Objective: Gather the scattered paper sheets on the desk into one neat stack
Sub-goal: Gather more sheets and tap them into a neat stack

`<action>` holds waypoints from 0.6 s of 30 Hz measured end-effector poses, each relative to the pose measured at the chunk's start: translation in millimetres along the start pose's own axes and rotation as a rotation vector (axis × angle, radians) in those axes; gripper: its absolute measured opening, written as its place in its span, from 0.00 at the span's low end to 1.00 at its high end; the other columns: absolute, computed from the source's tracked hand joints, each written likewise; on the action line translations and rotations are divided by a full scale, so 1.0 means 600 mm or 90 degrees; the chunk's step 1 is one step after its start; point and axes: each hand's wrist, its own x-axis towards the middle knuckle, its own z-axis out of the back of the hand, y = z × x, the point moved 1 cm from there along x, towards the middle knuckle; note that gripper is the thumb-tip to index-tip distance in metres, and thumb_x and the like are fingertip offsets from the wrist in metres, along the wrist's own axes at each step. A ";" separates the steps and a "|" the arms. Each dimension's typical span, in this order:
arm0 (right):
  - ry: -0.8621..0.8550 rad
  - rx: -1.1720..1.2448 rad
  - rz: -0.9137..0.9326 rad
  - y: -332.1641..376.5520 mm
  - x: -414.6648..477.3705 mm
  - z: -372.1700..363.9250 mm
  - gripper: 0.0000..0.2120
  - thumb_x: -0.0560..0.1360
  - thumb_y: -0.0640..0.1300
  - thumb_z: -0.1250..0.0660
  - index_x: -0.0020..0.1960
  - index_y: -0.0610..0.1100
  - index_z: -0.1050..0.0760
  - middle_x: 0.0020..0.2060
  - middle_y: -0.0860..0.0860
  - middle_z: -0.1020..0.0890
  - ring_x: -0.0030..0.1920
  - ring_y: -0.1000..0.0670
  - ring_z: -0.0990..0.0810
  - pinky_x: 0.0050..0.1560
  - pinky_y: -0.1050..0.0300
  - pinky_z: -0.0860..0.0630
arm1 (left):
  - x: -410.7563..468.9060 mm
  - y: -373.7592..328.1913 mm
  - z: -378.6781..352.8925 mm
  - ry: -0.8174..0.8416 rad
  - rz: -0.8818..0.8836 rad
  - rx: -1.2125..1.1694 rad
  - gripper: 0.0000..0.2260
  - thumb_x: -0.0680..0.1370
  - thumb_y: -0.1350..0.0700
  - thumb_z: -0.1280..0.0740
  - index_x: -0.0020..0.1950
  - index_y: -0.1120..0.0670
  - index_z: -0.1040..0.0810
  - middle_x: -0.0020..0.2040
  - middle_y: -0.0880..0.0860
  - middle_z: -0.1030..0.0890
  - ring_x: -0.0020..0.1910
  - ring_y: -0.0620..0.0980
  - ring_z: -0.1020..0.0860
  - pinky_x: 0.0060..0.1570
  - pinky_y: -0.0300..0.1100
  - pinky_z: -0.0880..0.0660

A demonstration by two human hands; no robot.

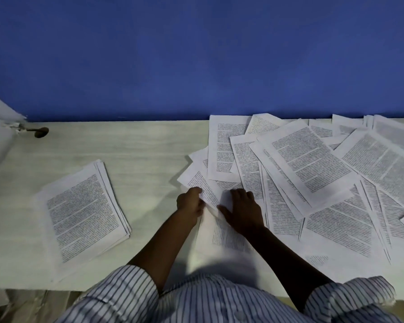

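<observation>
Pinching one sheet [202, 190] off the pile's edge with the left hand [189, 202]

Right hand [241, 212] lies spread flat, pinning the scattered sheets [313, 173]. Probably mid-gather; next it goes onto the stack [84, 213] well left on the desk [145, 145], edges squared.

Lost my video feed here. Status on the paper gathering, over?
Left hand pinching a sheet, right hand flat on the loose pile. Started stack sits apart, left. Nothing blocking the desk.
</observation>
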 end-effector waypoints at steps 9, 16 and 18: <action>0.022 0.237 -0.114 -0.019 0.019 0.034 0.22 0.78 0.53 0.34 0.68 0.45 0.28 0.63 0.47 0.23 0.61 0.45 0.22 0.57 0.51 0.24 | 0.022 0.014 -0.061 -0.009 -0.065 0.012 0.14 0.72 0.56 0.23 0.54 0.58 0.20 0.49 0.57 0.16 0.46 0.58 0.17 0.39 0.50 0.18; -0.039 -0.007 -0.155 -0.049 0.059 0.048 0.34 0.66 0.54 0.25 0.65 0.38 0.30 0.63 0.40 0.25 0.61 0.38 0.25 0.53 0.42 0.24 | 0.041 -0.009 -0.068 -0.023 -0.203 0.237 0.04 0.75 0.63 0.28 0.48 0.56 0.19 0.47 0.58 0.16 0.40 0.58 0.17 0.34 0.48 0.19; -0.018 -0.048 -0.171 -0.050 0.069 0.045 0.35 0.65 0.55 0.26 0.65 0.37 0.31 0.61 0.40 0.25 0.60 0.38 0.25 0.52 0.42 0.25 | 0.053 -0.024 -0.064 0.005 -0.222 0.272 0.04 0.76 0.63 0.28 0.48 0.55 0.19 0.45 0.54 0.16 0.39 0.52 0.18 0.35 0.46 0.19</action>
